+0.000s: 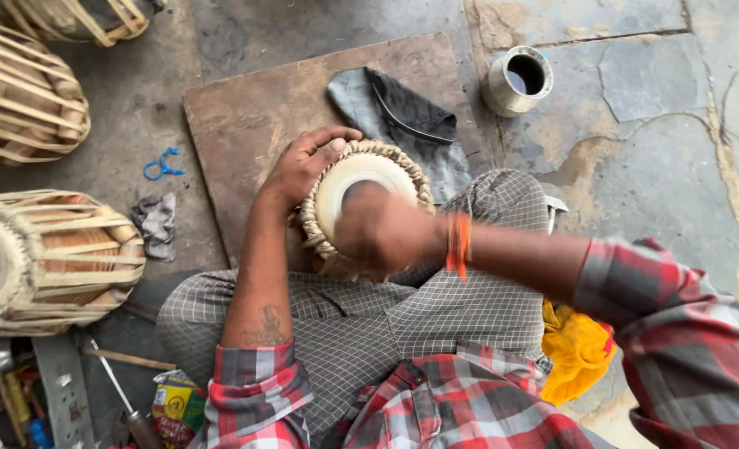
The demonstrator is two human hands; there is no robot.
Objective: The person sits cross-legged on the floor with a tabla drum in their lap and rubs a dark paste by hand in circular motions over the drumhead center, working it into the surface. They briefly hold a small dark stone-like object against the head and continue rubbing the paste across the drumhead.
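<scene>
The person sits cross-legged in checked trousers (361, 324) and a red plaid shirt (461, 407); a yellow cloth (576, 349) lies by the right hip; a small packet (174, 407) and a thin tool (120, 391) lie by the left knee.

A small drum (361, 195) rests in the lap against the right knee, its pale skin facing up and ringed by braided lacing.

The left hand (303, 166) lies on the drum's far left edge; the fingers (332, 137) curl over the braided rim, partly closed and gripping it, with the drum directly under and to the right of the palm.

The right hand (382, 233) sits over the near half of the drum skin, touching or just above it; it is blurred, so how far it is open and whether it holds anything cannot be told; an orange thread band (458, 244) circles the wrist.

Beyond the drum a brown board (245, 116) lies flat on the stone floor (652, 150); a dark grey cloth (403, 112) lies on the board, just beyond the drum.

To the left, a larger laced drum (49, 262) lies on its side; a grey rag (157, 223) and a blue plastic loop (162, 165) lie between it and the board; a second laced drum (20, 96) lies farther back; a third (78, 17) shows at the top edge.

Far right, a small metal cup (517, 81) stands upright on the floor, well apart from both hands.
</scene>
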